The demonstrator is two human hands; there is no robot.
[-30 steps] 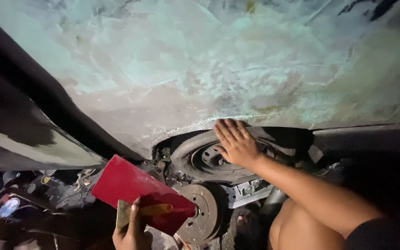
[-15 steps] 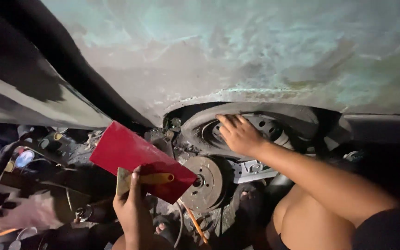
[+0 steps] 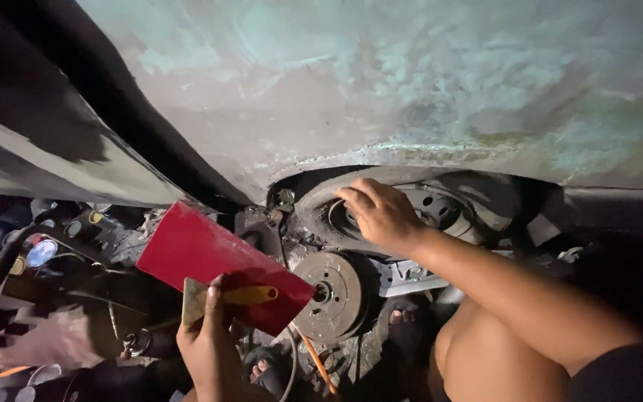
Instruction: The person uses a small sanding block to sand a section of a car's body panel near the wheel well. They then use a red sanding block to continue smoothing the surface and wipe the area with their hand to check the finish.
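Observation:
My left hand [image 3: 206, 350] holds a flat red board [image 3: 217, 264] together with a yellow-handled putty knife [image 3: 225, 296] pressed against it, low in the middle left. My right hand [image 3: 381, 212] rests with spread fingers on a dark wheel [image 3: 440, 205] tucked under the arch of a sanded, pale green-grey car panel [image 3: 381, 89]. A rusty round brake drum [image 3: 336, 294] lies just below that wheel, between the two hands. My bare knee [image 3: 485, 357] is at the lower right.
Several small cans and tins [image 3: 39, 249] and dark clutter fill the floor at the left. A dark trim strip [image 3: 91, 112] runs diagonally along the panel. An orange cable [image 3: 318, 365] lies under the drum. A foot in a sandal [image 3: 403, 324] sits near the drum.
The view has shifted slightly; my left hand with the red board and knife has risen a little. My right hand stays on the wheel.

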